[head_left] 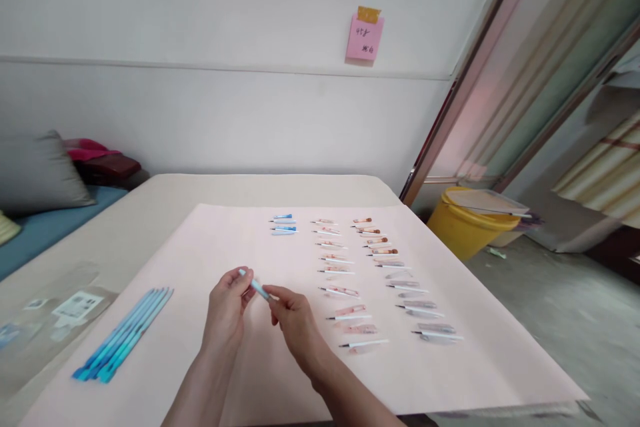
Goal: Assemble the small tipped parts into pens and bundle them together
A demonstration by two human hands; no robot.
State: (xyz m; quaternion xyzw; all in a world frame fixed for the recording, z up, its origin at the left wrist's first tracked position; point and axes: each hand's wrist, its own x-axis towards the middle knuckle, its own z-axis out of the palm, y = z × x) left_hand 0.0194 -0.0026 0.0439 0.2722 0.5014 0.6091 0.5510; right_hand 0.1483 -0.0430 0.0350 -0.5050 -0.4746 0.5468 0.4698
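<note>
A light blue pen [257, 285] is held between my two hands above the pale pink sheet. My left hand [231, 297] pinches its upper left end, and my right hand [291, 312] pinches its lower right end. To the left lies a bundle of blue and turquoise pens [127, 333], side by side. Beyond my hands are two blue pen sets [284, 230], each with a white refill beside it. On the right, a column of pinkish pen parts with refills [336, 270] runs toward me. A further column has brown-topped pens [383, 251] and greyish clear parts [420, 305].
The pink sheet [225, 233] covers much of the cream table [175, 190]. Clear plastic packaging [75, 307] lies at the left. A yellow bucket [450, 227] stands on the floor at right. A pink note [365, 39] is taped to the wall, and a grey cushion [43, 170] is at far left.
</note>
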